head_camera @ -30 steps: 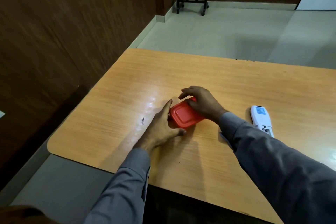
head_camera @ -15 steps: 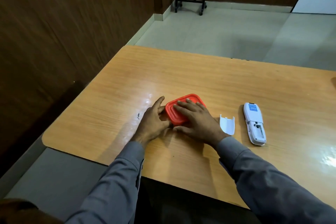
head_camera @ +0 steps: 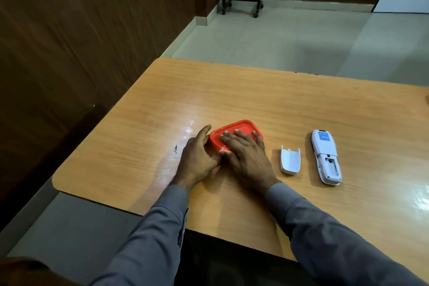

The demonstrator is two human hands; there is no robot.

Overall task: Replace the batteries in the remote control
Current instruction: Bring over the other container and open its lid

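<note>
Two grey sleeves (head_camera: 157, 227) reach in over the table's (head_camera: 255, 95) near edge. Past them both hands meet on a red box (head_camera: 241, 126) that sits near the middle of the table, toward its left side. The right hand (head_camera: 246, 155) lies flat on the lid with its fingers (head_camera: 234, 136) straight and spread, pressing down, not curled round anything. The left hand (head_camera: 197, 158) rests against the box's left side, its thumb up along the edge; how its other fingers lie under the right hand I cannot tell.

Just right of the hands lies the white cover (head_camera: 290, 160), inner face up, loose on the table. Right of that, apart from it, lies the remote (head_camera: 326, 158) on its face, lengthways toward the far edge, its battery bay open and seemingly empty.

My judgement: the old cells are out and the step in hand concerns the box, either closing it or opening it; what it holds is not visible. Next, new batteries must be found, seated in the bay with polarity matched to its markings, and then the cover slid back on.

Beyond the far edge stands a black wheeled stand (head_camera: 241, 0) by the wall.
</note>
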